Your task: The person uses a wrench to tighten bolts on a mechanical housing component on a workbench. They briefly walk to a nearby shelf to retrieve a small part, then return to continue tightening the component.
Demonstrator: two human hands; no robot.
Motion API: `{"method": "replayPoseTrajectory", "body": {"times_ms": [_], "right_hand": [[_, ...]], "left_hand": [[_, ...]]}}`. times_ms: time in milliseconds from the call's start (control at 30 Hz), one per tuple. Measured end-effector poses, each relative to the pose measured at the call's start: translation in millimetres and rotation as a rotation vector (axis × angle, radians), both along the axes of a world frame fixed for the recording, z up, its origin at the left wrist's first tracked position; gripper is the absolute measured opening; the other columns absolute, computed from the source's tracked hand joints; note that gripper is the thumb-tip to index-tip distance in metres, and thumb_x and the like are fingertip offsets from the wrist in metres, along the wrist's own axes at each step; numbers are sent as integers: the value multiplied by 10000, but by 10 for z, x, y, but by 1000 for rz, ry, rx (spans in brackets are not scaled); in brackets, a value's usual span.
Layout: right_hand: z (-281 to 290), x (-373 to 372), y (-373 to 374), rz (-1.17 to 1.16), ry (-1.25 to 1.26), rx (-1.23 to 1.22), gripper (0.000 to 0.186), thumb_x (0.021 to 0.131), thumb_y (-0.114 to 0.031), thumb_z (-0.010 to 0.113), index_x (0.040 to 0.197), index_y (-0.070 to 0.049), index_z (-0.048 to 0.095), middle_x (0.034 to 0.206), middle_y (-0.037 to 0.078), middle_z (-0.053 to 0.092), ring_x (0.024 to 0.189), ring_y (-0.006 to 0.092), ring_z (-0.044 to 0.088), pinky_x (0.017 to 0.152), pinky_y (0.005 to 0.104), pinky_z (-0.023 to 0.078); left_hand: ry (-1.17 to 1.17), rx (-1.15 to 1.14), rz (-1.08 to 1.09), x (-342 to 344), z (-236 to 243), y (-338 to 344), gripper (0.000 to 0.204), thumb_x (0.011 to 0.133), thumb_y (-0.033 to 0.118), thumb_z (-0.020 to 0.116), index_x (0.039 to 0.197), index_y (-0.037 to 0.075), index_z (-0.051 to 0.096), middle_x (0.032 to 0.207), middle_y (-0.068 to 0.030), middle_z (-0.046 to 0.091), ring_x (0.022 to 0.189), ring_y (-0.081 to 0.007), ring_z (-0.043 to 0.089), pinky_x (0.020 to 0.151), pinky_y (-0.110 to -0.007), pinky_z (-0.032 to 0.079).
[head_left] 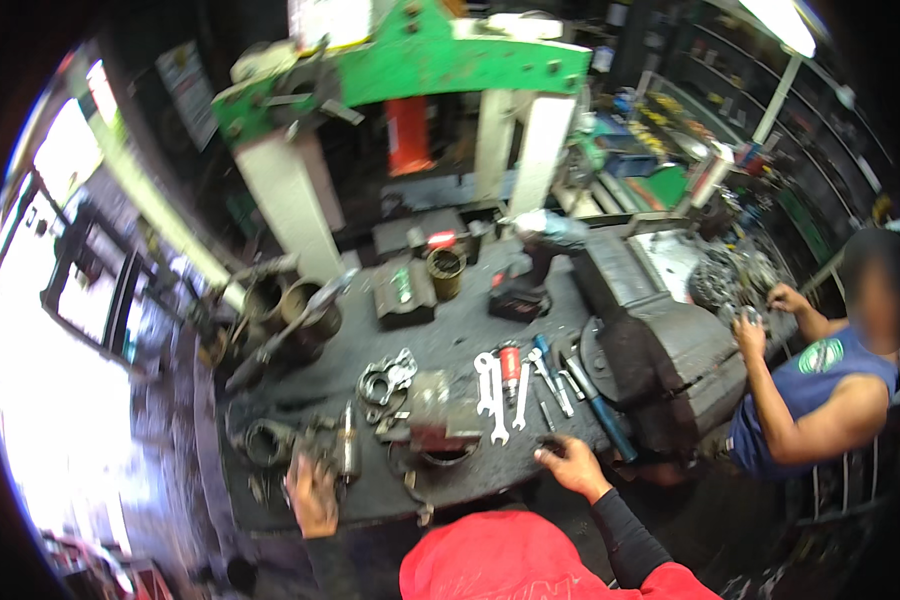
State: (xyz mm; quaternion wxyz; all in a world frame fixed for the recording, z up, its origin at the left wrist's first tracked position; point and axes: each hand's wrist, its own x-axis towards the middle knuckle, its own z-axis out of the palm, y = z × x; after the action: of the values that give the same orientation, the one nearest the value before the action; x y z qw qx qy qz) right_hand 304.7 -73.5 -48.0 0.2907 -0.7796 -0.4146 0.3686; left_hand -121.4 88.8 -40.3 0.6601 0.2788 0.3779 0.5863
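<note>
My left hand (313, 492) lies at the bench's near left edge, fingers stretched out and dark with grease. Just right of it stands a silver metal shaft (347, 445); whether they touch is unclear. Beyond the hand is a dark ring-shaped metal part (266, 442). My right hand (575, 468) hovers over the near edge with its fingers curled together; a dark spot at the fingertips is too small to name. Between the hands sits a boxy metal part (442, 408). Past the right hand lie combination wrenches (495, 395), a red-bodied tool (510, 365) and a blue-handled tool (608, 420).
A silver cast part (385, 380), a cordless power tool (520, 292) and cans (445, 272) occupy the dark bench (470, 335). At right is a bulky vise-like block (660, 340). A green press frame (450, 65) rises behind. Another person (820, 390) handles metal parts at right.
</note>
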Motion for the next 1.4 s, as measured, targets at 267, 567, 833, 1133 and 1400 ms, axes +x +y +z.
{"method": "replayPoseTrajectory", "body": {"times_ms": [267,567,833,1133,1400], "right_hand": [[35,-265,-489,-92,-244,-49,507,909,-412,764,1171,22,754,1007,264,764,974,428,744,855,476,573],[139,-756,-1276,-200,-171,-106,337,932,-277,760,1101,15,765,1008,203,786,936,334,768,866,403,593],[-103,-584,-1681,-134,-98,-98,350,968,-231,759,1210,20,741,1162,211,772,1097,318,726,996,402,537],[67,19,-1661,79,-70,24,359,981,-243,745,1219,26,731,1177,217,765,1121,325,717,1020,397,522],[-105,415,-2125,87,-87,-83,418,980,-317,745,1266,-12,733,1230,225,754,1178,340,708,1053,407,513]], "left_hand": [[-3,-73,-47,83,62,9,290,1065,178,643,1304,13,655,1112,-99,746,939,-203,737,794,-344,609],[69,131,-348,813,401,280,311,1023,120,653,1296,-29,663,1120,-140,751,977,-222,727,915,-378,588],[163,152,-365,1041,570,-82,299,1000,126,742,1272,4,717,1128,-46,741,1017,-116,668,930,-276,534],[161,99,-128,1035,541,-970,267,988,110,757,1230,1,724,1045,-14,733,938,-90,667,852,-251,543],[325,18,-68,1367,544,-1837,292,957,137,792,1209,-1,745,1064,-30,746,949,-115,685,869,-268,541]]}}
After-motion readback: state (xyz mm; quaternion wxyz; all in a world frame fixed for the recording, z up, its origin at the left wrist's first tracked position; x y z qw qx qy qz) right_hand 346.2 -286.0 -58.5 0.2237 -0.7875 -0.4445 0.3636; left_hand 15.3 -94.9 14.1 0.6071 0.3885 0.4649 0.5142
